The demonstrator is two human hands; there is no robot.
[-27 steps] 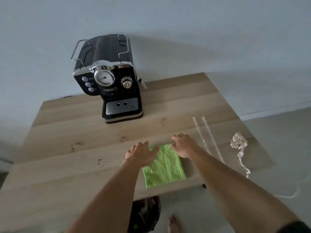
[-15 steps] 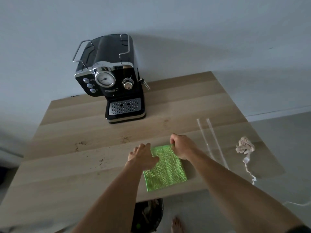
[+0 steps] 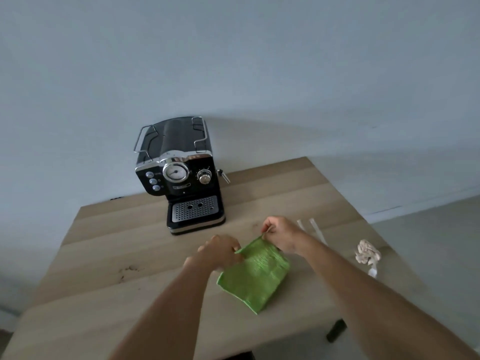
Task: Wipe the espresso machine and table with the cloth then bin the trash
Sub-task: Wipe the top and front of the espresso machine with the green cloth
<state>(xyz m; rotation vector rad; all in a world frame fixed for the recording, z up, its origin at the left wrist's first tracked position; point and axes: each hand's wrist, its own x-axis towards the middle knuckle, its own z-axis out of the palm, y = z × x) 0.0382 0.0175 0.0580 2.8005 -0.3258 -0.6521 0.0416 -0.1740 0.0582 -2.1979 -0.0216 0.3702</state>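
Table (image 3: 104,294) near edge: runs across the bottom of the view; a dark table leg (image 3: 336,331) shows under its right end.
Cloth (image 3: 255,276): green, in the near-centre of the table. Its near corner stops short of the near edge.
Left hand (image 3: 218,252): fingers clamped on the cloth's far-left corner.
Right hand (image 3: 280,233): fingertips pinch the far-right corner, which is raised.
Left zone: broad bare wood, with dark specks (image 3: 128,270) well left of the cloth.
Right zone: two clear strips (image 3: 315,229) lie just beyond the right forearm. Crumpled paper (image 3: 367,254) sits near the right edge.
Espresso machine (image 3: 187,183): black and chrome, upright at the table's far edge, close to the wall (image 3: 233,61). A bare band of wood separates it from the hands.
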